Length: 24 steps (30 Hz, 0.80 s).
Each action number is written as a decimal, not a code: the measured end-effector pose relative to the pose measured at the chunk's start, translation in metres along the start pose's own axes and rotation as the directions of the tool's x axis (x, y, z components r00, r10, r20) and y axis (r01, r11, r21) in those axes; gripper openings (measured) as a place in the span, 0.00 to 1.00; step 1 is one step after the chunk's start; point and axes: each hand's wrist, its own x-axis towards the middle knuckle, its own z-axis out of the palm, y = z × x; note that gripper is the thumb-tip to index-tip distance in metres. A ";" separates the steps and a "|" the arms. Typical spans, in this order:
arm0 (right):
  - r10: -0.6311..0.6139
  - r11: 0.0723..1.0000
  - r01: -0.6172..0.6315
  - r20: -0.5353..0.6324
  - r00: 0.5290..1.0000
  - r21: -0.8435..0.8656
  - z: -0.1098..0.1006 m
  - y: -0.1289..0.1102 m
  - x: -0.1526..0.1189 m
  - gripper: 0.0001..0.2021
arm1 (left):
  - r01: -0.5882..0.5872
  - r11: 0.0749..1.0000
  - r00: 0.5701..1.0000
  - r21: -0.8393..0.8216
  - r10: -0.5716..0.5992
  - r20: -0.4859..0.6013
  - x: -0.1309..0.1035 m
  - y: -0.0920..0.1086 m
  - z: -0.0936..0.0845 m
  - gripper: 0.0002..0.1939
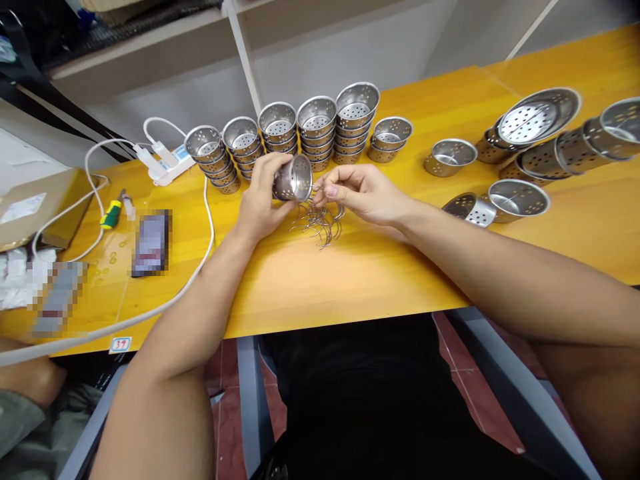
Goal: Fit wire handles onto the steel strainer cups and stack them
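Head view: left hand (pixel 260 203) is gripping a small perforated metal cup (pixel 294 178), fingers clamped around its side, holding it tilted with the open mouth facing the camera, just above the yellow table (pixel 350 280). Right hand (pixel 363 192) is pinching a thin wire hook (pixel 317 194) at the cup's rim, thumb and fingers closed together on it. A loose pile of wire hooks (pixel 320 223) is lying on the table right under both hands, near the middle. Far behind the hands, a row of stacked cups (pixel 300 133) is standing along the far edge. To the right, larger metal cups (pixel 545 143) are lying on their sides, with a few single ones (pixel 500 200) near them. To the left, a white power strip (pixel 167 163) is sitting with its cable (pixel 150 310) trailing toward the near edge, next to a screwdriver (pixel 111 215) and a cardboard box (pixel 37 207) at the far left.
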 end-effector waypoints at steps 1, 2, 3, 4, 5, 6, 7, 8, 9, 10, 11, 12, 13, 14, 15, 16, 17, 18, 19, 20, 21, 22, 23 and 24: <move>-0.005 1.000 0.005 0.009 1.000 0.014 -0.001 -0.002 0.000 0.31 | 0.008 1.000 1.000 -0.003 -0.008 -0.020 0.000 -0.004 0.000 0.48; -0.012 1.000 0.011 0.013 1.000 0.022 -0.002 -0.005 -0.001 0.31 | 0.015 1.000 0.999 0.000 -0.015 -0.036 0.000 -0.008 0.000 0.50; -0.021 1.000 0.021 0.012 1.000 0.020 -0.003 -0.007 -0.001 0.32 | 0.021 1.000 0.999 0.006 -0.021 -0.050 -0.001 -0.012 0.000 0.52; -0.032 0.999 0.032 0.009 0.999 0.002 -0.004 -0.008 -0.002 0.33 | 0.026 1.000 0.998 0.012 -0.025 -0.065 -0.001 -0.016 0.001 0.53; -0.047 0.998 0.047 0.005 0.999 -0.039 -0.006 -0.008 -0.002 0.33 | 0.031 0.999 0.996 0.016 -0.029 -0.082 -0.001 -0.019 0.001 0.53; -0.068 0.992 0.068 0.006 0.998 -0.109 -0.008 -0.006 -0.003 0.32 | 0.036 0.999 0.994 0.017 -0.034 -0.101 -0.002 -0.022 0.002 0.53; -0.095 0.974 0.095 0.012 0.995 -0.205 -0.011 -0.004 -0.003 0.31 | 0.043 0.999 0.992 0.018 -0.040 -0.120 -0.003 -0.025 0.002 0.52; -0.123 0.941 0.125 0.025 0.992 -0.316 -0.014 0.000 -0.003 0.30 | 0.050 0.999 0.989 0.020 -0.047 -0.137 -0.003 -0.027 0.003 0.52; -0.148 0.892 0.153 0.045 0.988 -0.426 -0.017 0.005 -0.003 0.29 | 0.061 0.998 0.988 0.023 -0.057 -0.147 -0.004 -0.028 0.004 0.51; -0.165 0.836 0.178 0.071 0.984 -0.519 -0.020 0.011 -0.003 0.28 | 0.072 0.997 0.986 0.029 -0.066 -0.151 -0.004 -0.029 0.004 0.51; -0.174 0.783 0.196 0.095 0.980 -0.590 -0.023 0.016 -0.003 0.28 | 0.081 0.996 0.986 0.033 -0.075 -0.150 -0.005 -0.030 0.004 0.51; -0.176 0.742 0.205 0.109 0.978 -0.638 -0.026 0.021 -0.003 0.27 | 0.088 0.996 0.986 0.035 -0.082 -0.145 -0.005 -0.030 0.004 0.51; -0.176 0.715 0.203 0.108 0.978 -0.669 -0.028 0.024 -0.003 0.27 | 0.091 0.995 0.987 0.031 -0.086 -0.135 -0.006 -0.029 0.004 0.51; -0.182 0.698 0.196 0.095 0.979 -0.688 -0.029 0.027 -0.003 0.28 | 0.088 0.996 0.989 0.022 -0.085 -0.122 -0.006 -0.028 0.004 0.51; -0.196 0.690 0.190 0.071 0.978 -0.698 -0.029 0.028 -0.004 0.30 | 0.082 0.997 0.992 0.014 -0.080 -0.102 -0.006 -0.026 0.003 0.52; -0.217 0.690 0.187 0.047 0.975 -0.699 -0.029 0.029 -0.004 0.33 | 0.072 0.997 0.995 0.008 -0.071 -0.077 -0.006 -0.023 0.003 0.52; -0.241 0.697 0.197 0.033 0.970 -0.690 -0.029 0.028 -0.004 0.38 | 0.059 0.998 0.997 0.007 -0.059 -0.046 -0.005 -0.020 0.003 0.52; -0.266 0.708 0.219 0.034 0.963 -0.672 -0.028 0.028 -0.004 0.43 | 0.044 0.999 0.999 0.010 -0.044 -0.014 -0.005 -0.016 0.002 0.52; -0.288 0.719 0.250 0.050 0.956 -0.648 -0.028 0.027 -0.004 0.49 | 0.028 0.999 0.999 0.019 -0.028 0.017 -0.005 -0.012 0.002 0.52; -0.302 0.730 0.282 0.076 0.950 -0.623 -0.027 0.027 -0.004 0.54 | 0.011 1.000 0.999 0.029 -0.012 0.046 -0.005 -0.008 0.001 0.52; -0.309 0.737 0.307 0.104 0.945 -0.603 -0.026 0.026 -0.004 0.57 | -0.006 0.999 0.997 0.038 0.003 0.072 -0.004 -0.004 0.001 0.52; -0.313 0.738 0.325 0.126 0.941 -0.591 -0.025 0.025 -0.003 0.58 | -0.022 0.999 0.995 0.045 0.018 0.097 -0.004 0.001 0.001 0.51; -0.318 0.733 0.336 0.138 0.938 -0.591 -0.024 0.024 -0.003 0.58 | -0.038 0.998 0.992 0.050 0.032 0.119 -0.004 0.004 0.001 0.51; -0.326 0.722 0.343 0.141 0.935 -0.600 -0.023 0.022 -0.002 0.55 | -0.053 0.997 0.989 0.053 0.045 0.139 -0.004 0.007 0.001 0.50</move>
